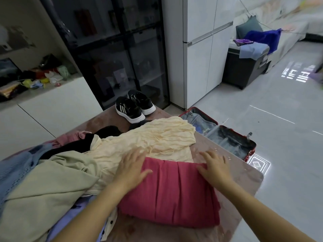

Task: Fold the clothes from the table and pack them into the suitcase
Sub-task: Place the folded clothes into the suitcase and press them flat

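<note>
I note left hand [132,169] and right hand [215,169] flat, fingers straight, on folded red garment [174,193]; pinkish table [243,173]; suitcase [230,144] open on tiled floor [279,133].

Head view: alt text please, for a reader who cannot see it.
The left hand and right hand lie flat on a folded red garment on a table. Unfolded clothes are piled beside it, black sneakers sit at the far end, and an open suitcase lies on the floor at right.
</note>
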`<state>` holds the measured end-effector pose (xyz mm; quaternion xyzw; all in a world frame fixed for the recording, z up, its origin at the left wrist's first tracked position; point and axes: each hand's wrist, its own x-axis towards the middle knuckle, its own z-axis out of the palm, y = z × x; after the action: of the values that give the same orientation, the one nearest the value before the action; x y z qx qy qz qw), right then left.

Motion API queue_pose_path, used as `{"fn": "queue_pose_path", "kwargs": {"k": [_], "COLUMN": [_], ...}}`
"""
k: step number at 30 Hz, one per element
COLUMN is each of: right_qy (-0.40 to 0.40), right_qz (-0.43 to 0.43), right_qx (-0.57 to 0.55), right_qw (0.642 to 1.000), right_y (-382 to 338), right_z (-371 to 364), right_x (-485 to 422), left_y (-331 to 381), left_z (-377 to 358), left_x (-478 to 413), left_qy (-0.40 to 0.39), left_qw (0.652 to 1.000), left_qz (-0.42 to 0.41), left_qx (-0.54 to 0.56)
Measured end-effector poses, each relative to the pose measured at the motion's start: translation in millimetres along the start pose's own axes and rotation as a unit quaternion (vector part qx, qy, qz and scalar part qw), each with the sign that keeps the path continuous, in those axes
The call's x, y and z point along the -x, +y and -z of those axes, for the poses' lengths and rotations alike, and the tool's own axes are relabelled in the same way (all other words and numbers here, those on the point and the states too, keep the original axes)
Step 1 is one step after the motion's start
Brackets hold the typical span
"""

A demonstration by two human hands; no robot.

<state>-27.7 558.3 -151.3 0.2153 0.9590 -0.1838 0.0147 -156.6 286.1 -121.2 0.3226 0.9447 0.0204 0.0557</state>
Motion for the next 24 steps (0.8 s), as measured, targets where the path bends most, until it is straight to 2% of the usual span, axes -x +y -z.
{"fn": "queue_pose_path", "kwargs": {"k": [2, 4, 6, 8, 11, 13, 17, 20, 24], "right_qy": [0.053, 0.054, 0.013, -0.041, -0.088, -0.108, -0.13, -0.105, -0.078], "right_qz": [0.099, 0.232, 0.345, 0.391, 0.391, 0.382, 0.359, 0.356, 0.346], "right_qx": [0.029, 0.029, 0.057, 0.092, 0.147, 0.148, 0.132, 0.107, 0.094], "right_qw": [0.993, 0.971, 0.937, 0.915, 0.904, 0.906, 0.915, 0.922, 0.93], "right_y": [-10.2, -21.0, -22.8, -16.9, -7.6, -6.2, -2.5, 8.0, 15.4], "right_z": [-10.9, -24.7, -42.1, -55.5, -68.8, -71.9, -66.4, -68.5, -68.1], "right_x": [19.6, 44.9, 64.7, 72.1, 67.9, 63.4, 68.5, 78.4, 89.4], "left_y": [10.7, 18.0, 19.1, 12.5, -3.4, -6.0, -2.6, -8.4, -9.2], "left_z": [-14.4, -31.0, -46.5, -60.3, -75.0, -78.5, -70.3, -69.5, -71.4], "left_x": [20.0, 44.4, 63.7, 72.4, 72.2, 68.8, 75.7, 85.7, 97.1], "left_qy": [-0.002, 0.009, -0.014, -0.052, -0.119, -0.133, -0.105, -0.097, -0.048], "left_qw": [0.992, 0.975, 0.969, 0.965, 0.957, 0.955, 0.96, 0.972, 0.977], "left_qz": [-0.12, -0.205, -0.231, -0.233, -0.229, -0.23, -0.232, -0.199, -0.186], "left_qx": [-0.032, -0.081, -0.088, -0.108, -0.13, -0.128, -0.113, -0.083, -0.092]}}
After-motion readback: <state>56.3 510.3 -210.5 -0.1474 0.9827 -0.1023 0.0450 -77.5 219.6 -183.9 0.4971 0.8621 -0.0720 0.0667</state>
